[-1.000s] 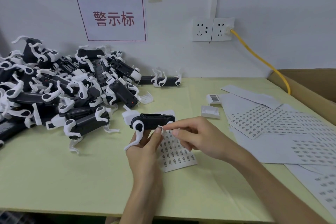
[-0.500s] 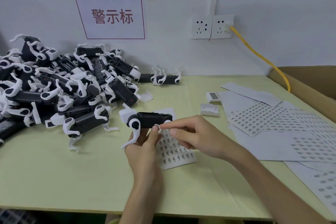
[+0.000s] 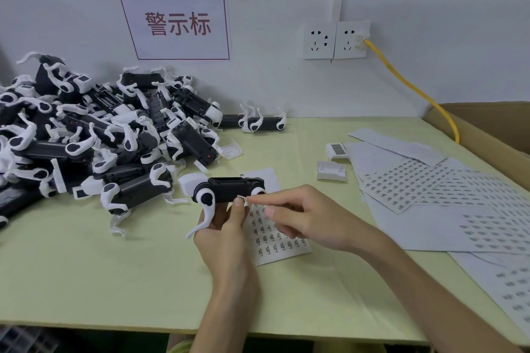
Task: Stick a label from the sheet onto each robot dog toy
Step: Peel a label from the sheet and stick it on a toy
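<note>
Two hands at work over the pale green table point(image 3: 86, 281). Left hand point(image 3: 226, 226): fingers curled round a black-and-white robot dog toy point(image 3: 229, 189), held above the table, one white leg hanging down. Right hand point(image 3: 301, 215): fingertips pinching a small label point(image 3: 241, 198) against the toy's near side, beside the left thumb. Underneath, flat on the table: label sheet point(image 3: 275, 241), partly hidden by both hands. Far left: heaped pile of toys point(image 3: 100, 135). Right: more sheets point(image 3: 430, 189), overlapping, beside a cardboard box point(image 3: 487, 126).
</note>
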Demonstrator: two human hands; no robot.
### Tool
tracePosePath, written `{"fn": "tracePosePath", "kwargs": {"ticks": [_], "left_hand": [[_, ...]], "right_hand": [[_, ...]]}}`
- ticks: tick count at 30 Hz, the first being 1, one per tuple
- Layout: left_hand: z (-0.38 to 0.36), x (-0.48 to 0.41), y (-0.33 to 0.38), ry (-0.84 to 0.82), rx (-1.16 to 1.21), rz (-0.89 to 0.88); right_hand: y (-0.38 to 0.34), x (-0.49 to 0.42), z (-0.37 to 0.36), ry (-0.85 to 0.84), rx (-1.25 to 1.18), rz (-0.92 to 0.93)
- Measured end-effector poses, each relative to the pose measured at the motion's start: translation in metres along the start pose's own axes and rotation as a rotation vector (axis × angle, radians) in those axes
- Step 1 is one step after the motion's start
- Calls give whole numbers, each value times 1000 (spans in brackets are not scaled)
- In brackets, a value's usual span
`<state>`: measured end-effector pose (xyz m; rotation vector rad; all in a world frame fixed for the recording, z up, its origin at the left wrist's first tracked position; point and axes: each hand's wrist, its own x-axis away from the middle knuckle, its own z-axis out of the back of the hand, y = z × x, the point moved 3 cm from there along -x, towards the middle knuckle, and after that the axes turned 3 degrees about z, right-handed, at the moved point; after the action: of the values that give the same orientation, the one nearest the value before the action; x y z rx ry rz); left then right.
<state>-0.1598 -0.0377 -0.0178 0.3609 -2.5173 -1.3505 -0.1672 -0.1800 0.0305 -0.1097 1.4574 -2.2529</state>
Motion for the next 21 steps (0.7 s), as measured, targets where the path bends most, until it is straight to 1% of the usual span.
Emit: {"fn": "tracePosePath", "kwargs": {"ticks": [5, 7, 9, 13, 16, 21], "left_hand": [[1, -1, 0, 23, 18, -14], [1, -2, 2, 40, 56, -18], [1, -3, 3, 33, 88, -14], [0, -1, 1, -40, 98, 31], [-1, 0, -1, -102, 106, 78], [-3, 2, -2, -174, 120, 112]], "right_hand": [[3, -1, 1, 0, 10, -17], [5, 0, 5, 26, 2, -30], [6, 0, 11, 118, 21, -4], [4, -1, 18, 395, 129, 104], [3, -1, 11, 451, 172, 161], [5, -3, 9, 485, 177, 157]]}}
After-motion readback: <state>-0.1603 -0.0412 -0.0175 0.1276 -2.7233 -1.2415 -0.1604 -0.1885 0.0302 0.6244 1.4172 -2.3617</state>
